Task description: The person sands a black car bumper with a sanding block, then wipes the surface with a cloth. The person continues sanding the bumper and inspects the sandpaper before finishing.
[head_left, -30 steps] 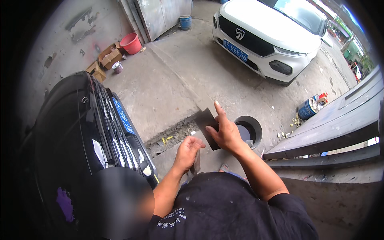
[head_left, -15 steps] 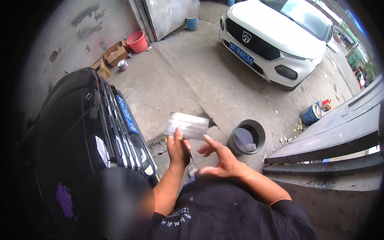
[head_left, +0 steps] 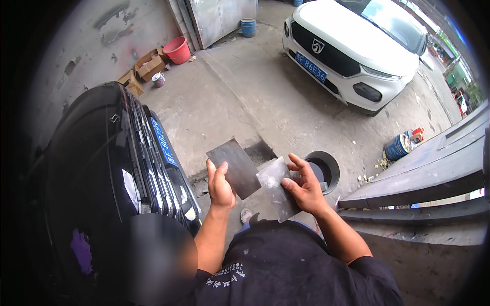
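My left hand point(head_left: 220, 186) grips a dark grey rectangular sheet point(head_left: 234, 168) that looks like sandpaper, thumb and fingers closed at its lower left edge. A second thin sheet point(head_left: 275, 186), paler with whitish smears, is pinched in my right hand point(head_left: 304, 186). The two sheets sit side by side in front of my body, their near edges meeting or almost meeting. Just beyond my right hand stands a dark bucket point(head_left: 334, 166) on the floor, partly hidden by that hand. It holds dark liquid and a pale object, perhaps a bottle.
A black car point(head_left: 97, 168) with bare purple and pale patches stands close on my left. Ahead to the right is a white car point(head_left: 352, 46). A floor gap point(head_left: 260, 150) lies beyond the sheets; a red bucket point(head_left: 177, 51) and cardboard boxes point(head_left: 149, 66) line the wall.
The pale sheet my left hand held up has gone; a dark sheet shows there instead. My right hand, empty before, now holds a smeared sheet, apart from the left one.
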Available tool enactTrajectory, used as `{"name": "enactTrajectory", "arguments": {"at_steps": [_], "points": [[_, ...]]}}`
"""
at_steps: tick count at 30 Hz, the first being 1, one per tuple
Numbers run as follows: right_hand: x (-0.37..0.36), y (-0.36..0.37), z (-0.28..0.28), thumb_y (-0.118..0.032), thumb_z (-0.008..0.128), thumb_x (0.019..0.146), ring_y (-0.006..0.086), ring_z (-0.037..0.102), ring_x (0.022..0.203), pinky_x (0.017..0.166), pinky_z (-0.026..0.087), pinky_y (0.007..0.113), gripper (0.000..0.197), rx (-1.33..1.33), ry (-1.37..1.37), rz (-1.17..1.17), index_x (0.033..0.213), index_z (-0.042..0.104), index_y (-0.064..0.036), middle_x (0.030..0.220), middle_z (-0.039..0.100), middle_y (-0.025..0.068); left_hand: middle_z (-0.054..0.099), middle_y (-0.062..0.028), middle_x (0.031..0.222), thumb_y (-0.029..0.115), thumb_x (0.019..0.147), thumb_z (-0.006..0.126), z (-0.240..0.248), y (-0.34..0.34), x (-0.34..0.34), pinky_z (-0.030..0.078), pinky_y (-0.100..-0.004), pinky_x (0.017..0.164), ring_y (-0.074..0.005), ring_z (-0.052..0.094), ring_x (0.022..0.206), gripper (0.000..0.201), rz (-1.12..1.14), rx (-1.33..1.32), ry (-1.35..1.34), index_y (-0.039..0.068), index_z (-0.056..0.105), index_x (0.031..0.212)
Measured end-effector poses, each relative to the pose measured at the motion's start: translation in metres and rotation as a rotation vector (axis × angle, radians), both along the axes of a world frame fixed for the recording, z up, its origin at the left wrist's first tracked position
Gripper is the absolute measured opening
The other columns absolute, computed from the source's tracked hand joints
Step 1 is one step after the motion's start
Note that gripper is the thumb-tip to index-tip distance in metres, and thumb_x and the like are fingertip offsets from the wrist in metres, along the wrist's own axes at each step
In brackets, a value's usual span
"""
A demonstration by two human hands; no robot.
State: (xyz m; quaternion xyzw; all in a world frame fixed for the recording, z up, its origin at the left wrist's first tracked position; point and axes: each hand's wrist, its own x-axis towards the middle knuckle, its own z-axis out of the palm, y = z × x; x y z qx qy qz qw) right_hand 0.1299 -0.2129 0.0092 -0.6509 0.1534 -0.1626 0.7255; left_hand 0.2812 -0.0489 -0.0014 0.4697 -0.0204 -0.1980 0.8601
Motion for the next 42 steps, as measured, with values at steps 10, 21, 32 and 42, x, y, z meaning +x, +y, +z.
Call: {"name": "enactTrajectory", "arguments": {"at_steps": [10,21,32,42], "points": [[-0.001,0.024,-0.015,0.000,0.061,0.092,0.0137,0.061,0.104,0.088,0.050,0.028,0.051,-0.075,-0.048,0.110,0.140,0.044,-0.0042,0.138,0.052,0.0105,0.056,-0.0168,0.129,0.036,0.098,0.048,0.010,0.003,-0.010,0.048,-0.0442,0.097,-0.0312,0.059,0.114,0.053,-0.372,-0.394,0.193,0.002,0.043,0.139],[0.005,0.045,0.002,-0.011,0.056,0.099,0.0183,0.050,0.127,0.107,0.039,0.034,0.042,0.154,-0.087,0.173,0.138,0.043,-0.0002,0.134,0.056,0.0129,0.026,-0.0187,0.156,0.071,0.089,0.045,0.017,-0.003,-0.046,0.031,-0.0449,0.113,-0.0305,0.038,0.137,0.093,-0.441,-0.243,-0.172,0.010,0.016,0.154],[0.017,0.050,0.016,-0.011,0.057,0.098,0.0178,0.053,0.124,0.104,0.043,0.032,0.042,0.399,-0.065,0.116,0.136,0.044,0.0001,0.133,0.057,0.0139,0.033,-0.0168,0.151,0.080,0.077,0.052,-0.005,0.002,-0.033,0.031,-0.0391,0.111,-0.0261,0.038,0.135,0.117,-0.524,-0.002,-0.447,0.001,0.011,0.153],[0.020,0.029,0.017,-0.007,0.058,0.097,0.0177,0.055,0.121,0.103,0.044,0.032,0.039,-0.030,-0.124,0.051,0.134,0.048,-0.0004,0.127,0.061,0.0125,0.035,-0.0119,0.151,0.073,0.078,0.057,0.021,0.011,-0.023,0.031,-0.0373,0.112,-0.0222,0.038,0.136,0.112,-0.691,-0.182,-0.255,0.007,0.009,0.155]]}}
